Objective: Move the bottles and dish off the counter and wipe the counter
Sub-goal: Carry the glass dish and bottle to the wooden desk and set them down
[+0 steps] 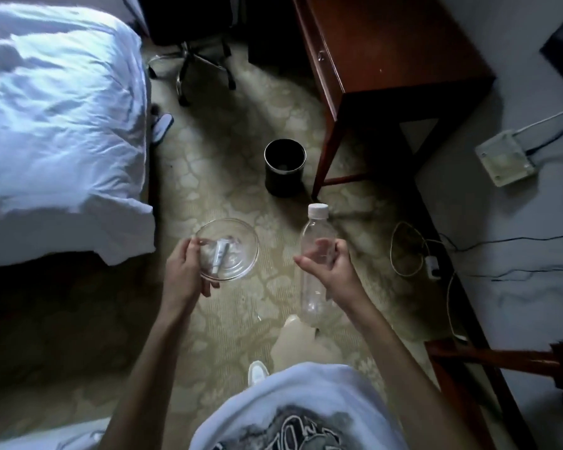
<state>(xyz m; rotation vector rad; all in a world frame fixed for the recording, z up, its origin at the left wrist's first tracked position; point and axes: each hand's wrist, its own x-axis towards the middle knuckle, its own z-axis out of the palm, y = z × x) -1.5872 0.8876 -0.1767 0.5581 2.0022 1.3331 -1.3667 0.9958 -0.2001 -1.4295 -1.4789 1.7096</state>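
Note:
My left hand (184, 271) holds a round clear glass dish (238, 235) by its near-left rim, over the patterned carpet. A small white tube-like item (221, 256) lies in the dish. My right hand (333, 267) grips an empty clear plastic bottle (313, 235) around its middle; its white cap (318, 210) points away from me. Both hands are held out in front of my body, the dish to the left of the bottle. No counter surface is identifiable in the view.
A black waste bin (284, 167) stands on the carpet ahead, beside the leg of a brown wooden desk (394, 50). A bed with white bedding (56, 125) fills the left. An office chair base (192, 66) is at the back. Cables and a power strip (431, 263) lie along the right wall.

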